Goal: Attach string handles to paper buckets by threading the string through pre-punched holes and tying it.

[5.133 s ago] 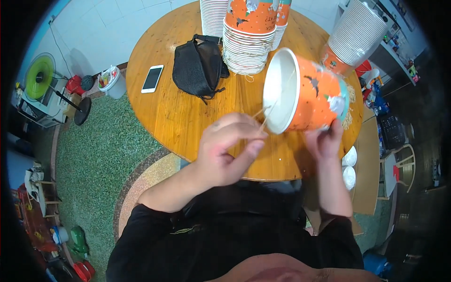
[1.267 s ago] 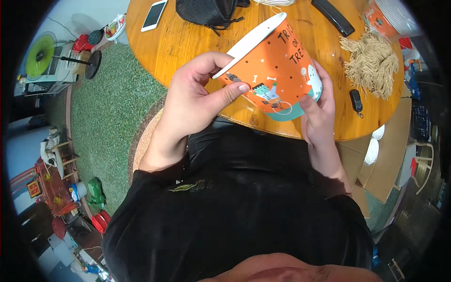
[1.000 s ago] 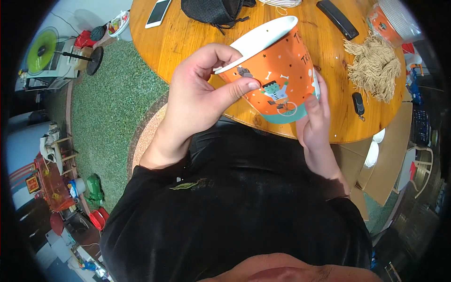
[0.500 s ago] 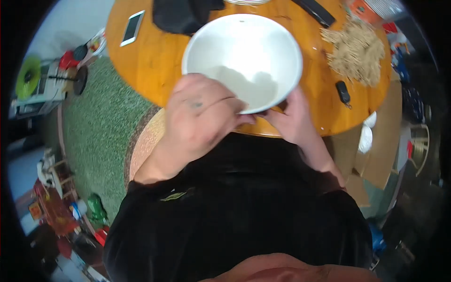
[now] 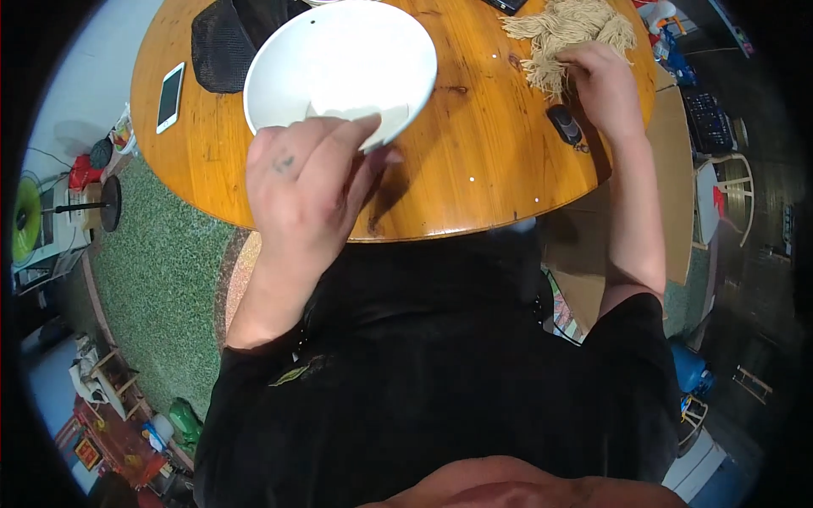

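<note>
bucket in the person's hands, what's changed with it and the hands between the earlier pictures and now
The bucket has turned from showing its orange side to showing its white inside. The right hand has let go of it and moved off to the right, its fingers now at the tan cords. The left hand still holds the bucket's rim; the phone and black key fob stayed on the table.

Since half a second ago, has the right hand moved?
Yes. Judged against the black key fob, the right hand went from its near left to its far right, leaving the bucket for the tan strings.
</note>
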Demonstrator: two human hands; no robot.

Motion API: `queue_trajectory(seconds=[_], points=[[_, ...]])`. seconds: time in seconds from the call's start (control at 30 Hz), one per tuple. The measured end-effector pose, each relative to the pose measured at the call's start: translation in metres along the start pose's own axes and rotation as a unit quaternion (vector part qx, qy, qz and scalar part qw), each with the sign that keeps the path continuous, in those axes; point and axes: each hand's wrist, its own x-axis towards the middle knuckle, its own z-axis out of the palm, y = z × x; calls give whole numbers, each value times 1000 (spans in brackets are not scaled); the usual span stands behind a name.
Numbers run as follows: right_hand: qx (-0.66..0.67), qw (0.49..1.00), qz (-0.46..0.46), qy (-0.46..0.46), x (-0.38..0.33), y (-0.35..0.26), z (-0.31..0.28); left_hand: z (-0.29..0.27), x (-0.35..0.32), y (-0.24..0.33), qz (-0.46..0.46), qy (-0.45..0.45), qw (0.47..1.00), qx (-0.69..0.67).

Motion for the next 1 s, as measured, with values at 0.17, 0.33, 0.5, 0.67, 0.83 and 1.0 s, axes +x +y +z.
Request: queue_trajectory(seconds=[0.17, 0.33, 0.5, 0.67, 0.83, 1.0], points=[[-38, 992, -92, -73, 1, 22, 10, 3, 3, 1, -17, 10, 999, 36], [-23, 995, -97, -18, -8, 14, 7, 2, -13, 5, 6, 69, 997, -37], [-30, 993, -108, 40, -18, 5, 1, -10, -26, 14, 14, -18, 996, -86], [-5, 996, -93, -7, -25, 6, -3, -5, -41, 8, 34, 46, 997, -53], [14, 990, -139, 8, -20, -12, -8, -10, -36, 12, 27, 66, 996, -54], [118, 989, -93, 4, -30, -92, -29, -17, -35, 30, 34, 17, 982, -185]])
